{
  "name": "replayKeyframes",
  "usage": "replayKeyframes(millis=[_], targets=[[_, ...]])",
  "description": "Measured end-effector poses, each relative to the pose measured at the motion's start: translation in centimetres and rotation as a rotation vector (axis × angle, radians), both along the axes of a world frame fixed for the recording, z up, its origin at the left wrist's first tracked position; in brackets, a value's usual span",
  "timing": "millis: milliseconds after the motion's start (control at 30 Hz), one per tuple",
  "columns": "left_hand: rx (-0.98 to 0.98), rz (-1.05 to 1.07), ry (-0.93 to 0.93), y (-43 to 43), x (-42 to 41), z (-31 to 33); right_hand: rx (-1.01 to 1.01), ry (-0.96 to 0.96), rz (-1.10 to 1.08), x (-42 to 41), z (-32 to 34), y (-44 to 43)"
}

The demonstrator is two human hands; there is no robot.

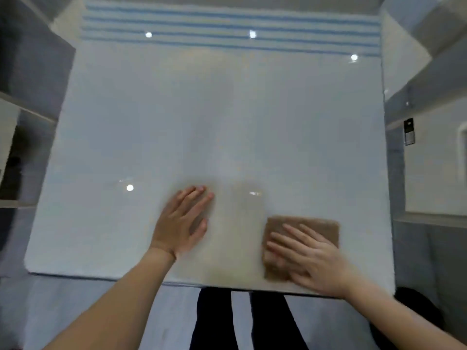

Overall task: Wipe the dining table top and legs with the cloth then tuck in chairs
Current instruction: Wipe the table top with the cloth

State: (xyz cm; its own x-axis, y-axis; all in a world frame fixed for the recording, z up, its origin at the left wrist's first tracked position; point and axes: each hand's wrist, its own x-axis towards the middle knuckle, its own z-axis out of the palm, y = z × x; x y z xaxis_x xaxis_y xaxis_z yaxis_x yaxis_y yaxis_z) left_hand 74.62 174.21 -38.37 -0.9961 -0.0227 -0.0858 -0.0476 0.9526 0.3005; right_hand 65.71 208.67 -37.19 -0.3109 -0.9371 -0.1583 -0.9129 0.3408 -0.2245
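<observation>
A glossy white dining table top (214,117) fills most of the view, seen from above. A folded brown cloth (310,227) lies flat near the table's front right edge. My right hand (310,261) presses flat on the cloth with fingers spread, covering its near half. My left hand (182,221) rests flat on the bare table to the left of the cloth, fingers apart, holding nothing. The table legs are hidden under the top. No chair is clearly visible.
Blue and white stripes (227,26) are reflected across the table's far edge, with several bright light spots. My dark trouser legs (240,322) stand at the front edge. Grey floor lies on both sides, with pale furniture (434,168) at the right.
</observation>
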Motion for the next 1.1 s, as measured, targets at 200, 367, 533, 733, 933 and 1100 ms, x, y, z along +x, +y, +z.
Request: replayKeyframes(millis=[200, 367, 533, 733, 933, 1100], targets=[[0.024, -0.014, 0.025, -0.2, 0.0, -0.2, -0.024, 0.08, -1.172, -8.0, -0.4, 2.0], [0.024, -0.008, 0.059, 0.0, 0.2, -0.1, -0.087, 0.088, -1.115, -0.8, -1.2, -11.4], [0.003, -0.008, 0.069, 0.1, 0.2, -0.3, -0.052, 0.021, -0.403, 9.8, -0.1, -7.3], [0.013, 0.004, 0.121, 0.1, 0.2, -0.6, -0.015, 0.051, -1.05, -1.0, -0.6, 1.6], [0.022, 0.016, 0.123, 0.0, 0.3, -0.9, -0.103, 0.082, -1.096, -2.0, -1.7, -12.3], [0.004, -0.006, 0.098, 0.2, 0.4, -0.2, -0.092, 0.019, -0.402, 8.6, -0.6, -9.7]])
